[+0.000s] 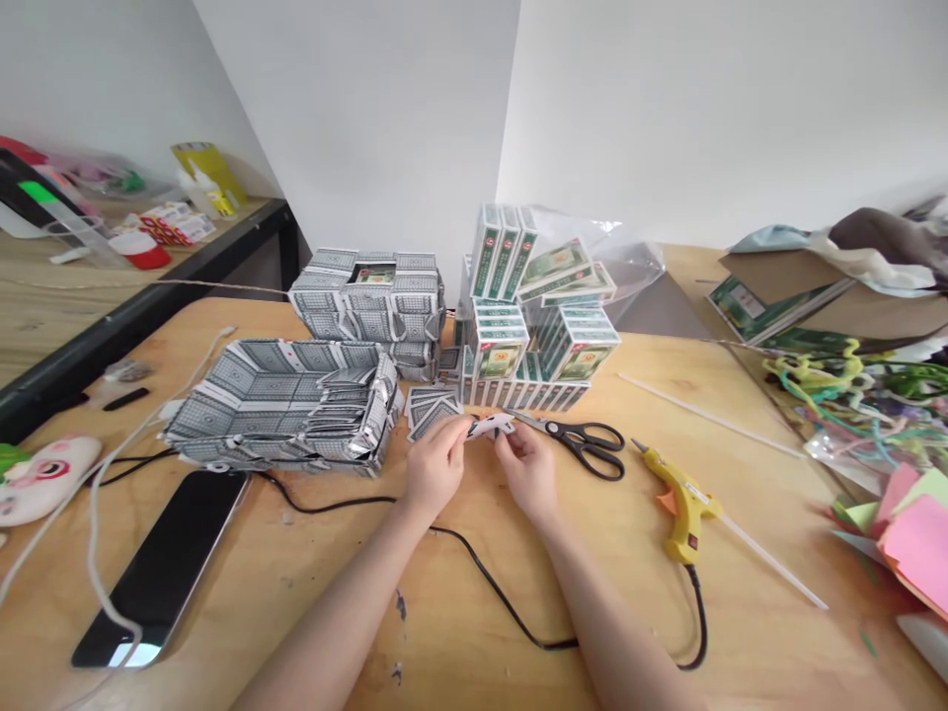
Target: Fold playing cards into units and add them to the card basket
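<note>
A small white playing card [492, 425] spans the gap between my hands at the middle of the table. My left hand [436, 466] pinches its left end. Thumb and fingers of my right hand [527, 468] close on the right end. Just behind my left hand lie loose grey-backed cards [430, 407], fanned on the wood. Black-handled scissors [592, 441] rest to the right of my right hand, their blades partly hidden behind it. An open tray built from folded cards [259, 395] stands at the left, with a stack of folded pieces inside its right end.
Behind are boxed card decks [502, 346] and a card-covered block [370, 301]. A yellow glue gun [690, 504] with a glue stick lies right. A phone [167, 563] lies left, beneath a white cable. A black cord [489, 583] crosses below my forearms.
</note>
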`<state>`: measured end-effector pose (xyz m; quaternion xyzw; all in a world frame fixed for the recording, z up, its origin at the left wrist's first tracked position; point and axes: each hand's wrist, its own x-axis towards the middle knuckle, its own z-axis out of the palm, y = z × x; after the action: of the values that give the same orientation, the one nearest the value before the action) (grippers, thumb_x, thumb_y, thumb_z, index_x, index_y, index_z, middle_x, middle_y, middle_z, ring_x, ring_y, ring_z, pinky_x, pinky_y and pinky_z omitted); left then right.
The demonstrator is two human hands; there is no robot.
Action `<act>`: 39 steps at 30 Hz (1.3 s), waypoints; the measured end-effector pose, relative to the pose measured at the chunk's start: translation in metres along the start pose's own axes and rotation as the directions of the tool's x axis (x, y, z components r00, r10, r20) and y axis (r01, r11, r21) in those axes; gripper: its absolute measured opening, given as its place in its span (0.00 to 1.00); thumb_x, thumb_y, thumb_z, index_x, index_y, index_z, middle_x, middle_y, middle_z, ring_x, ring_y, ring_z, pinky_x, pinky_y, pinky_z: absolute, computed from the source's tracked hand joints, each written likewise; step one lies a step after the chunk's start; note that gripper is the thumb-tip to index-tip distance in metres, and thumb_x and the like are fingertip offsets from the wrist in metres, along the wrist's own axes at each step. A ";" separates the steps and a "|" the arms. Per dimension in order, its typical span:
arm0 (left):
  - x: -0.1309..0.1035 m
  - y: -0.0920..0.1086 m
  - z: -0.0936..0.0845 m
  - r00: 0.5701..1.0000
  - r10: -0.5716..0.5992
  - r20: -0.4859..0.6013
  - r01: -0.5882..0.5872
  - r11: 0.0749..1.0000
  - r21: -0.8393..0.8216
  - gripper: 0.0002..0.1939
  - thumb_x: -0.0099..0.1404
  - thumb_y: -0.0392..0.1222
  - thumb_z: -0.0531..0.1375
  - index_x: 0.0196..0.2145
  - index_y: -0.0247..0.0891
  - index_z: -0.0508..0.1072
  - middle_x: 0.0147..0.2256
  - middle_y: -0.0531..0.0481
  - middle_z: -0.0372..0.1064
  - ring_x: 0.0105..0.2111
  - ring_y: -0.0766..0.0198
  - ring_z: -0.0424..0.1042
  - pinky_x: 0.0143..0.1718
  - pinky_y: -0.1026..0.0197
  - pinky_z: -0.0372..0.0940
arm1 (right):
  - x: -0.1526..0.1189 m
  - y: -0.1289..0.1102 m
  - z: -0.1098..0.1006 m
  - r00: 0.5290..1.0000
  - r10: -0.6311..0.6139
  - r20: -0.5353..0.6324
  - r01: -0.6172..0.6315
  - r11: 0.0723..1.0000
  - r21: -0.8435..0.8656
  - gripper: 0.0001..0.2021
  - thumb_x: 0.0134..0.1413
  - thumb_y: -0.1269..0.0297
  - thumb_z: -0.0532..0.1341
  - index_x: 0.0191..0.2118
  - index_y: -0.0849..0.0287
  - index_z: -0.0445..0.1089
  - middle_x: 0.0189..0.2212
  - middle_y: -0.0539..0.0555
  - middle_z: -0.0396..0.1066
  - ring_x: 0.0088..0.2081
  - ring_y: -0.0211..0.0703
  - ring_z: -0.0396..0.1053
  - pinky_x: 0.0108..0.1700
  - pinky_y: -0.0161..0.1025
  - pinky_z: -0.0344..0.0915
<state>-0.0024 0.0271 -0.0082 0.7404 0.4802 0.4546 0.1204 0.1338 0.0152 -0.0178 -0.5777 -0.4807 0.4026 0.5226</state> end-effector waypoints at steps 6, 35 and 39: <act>-0.002 -0.001 0.002 1.000 0.003 0.020 -0.003 1.000 0.015 0.14 0.63 0.35 0.48 0.40 0.40 0.70 0.36 0.48 0.73 0.37 0.64 0.72 0.41 0.63 0.65 | 0.001 -0.002 0.002 0.999 -0.013 0.046 0.005 0.986 0.166 0.13 0.47 0.60 0.57 0.39 0.57 0.68 0.34 0.54 0.73 0.38 0.46 0.71 0.43 0.43 0.65; -0.006 -0.001 0.003 0.992 0.129 -0.005 -0.128 0.988 0.089 0.14 0.61 0.31 0.49 0.39 0.40 0.71 0.34 0.48 0.74 0.35 0.64 0.73 0.40 0.65 0.65 | -0.001 -0.001 -0.005 0.997 -0.032 -0.072 0.014 0.970 -0.241 0.13 0.50 0.59 0.52 0.21 0.58 0.64 0.16 0.47 0.62 0.20 0.37 0.59 0.23 0.33 0.54; -0.005 0.002 0.003 0.992 0.115 -0.055 -0.109 0.990 0.090 0.12 0.61 0.32 0.50 0.37 0.38 0.71 0.33 0.48 0.74 0.33 0.65 0.73 0.38 0.66 0.66 | 0.000 -0.004 -0.003 0.996 -0.020 -0.087 0.009 0.993 -0.117 0.11 0.49 0.60 0.53 0.26 0.59 0.68 0.21 0.50 0.68 0.23 0.39 0.64 0.27 0.34 0.59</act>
<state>0.0007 0.0231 -0.0121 0.7568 0.4606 0.4613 0.0479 0.1363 0.0142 -0.0137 -0.6209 -0.4841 0.3443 0.5114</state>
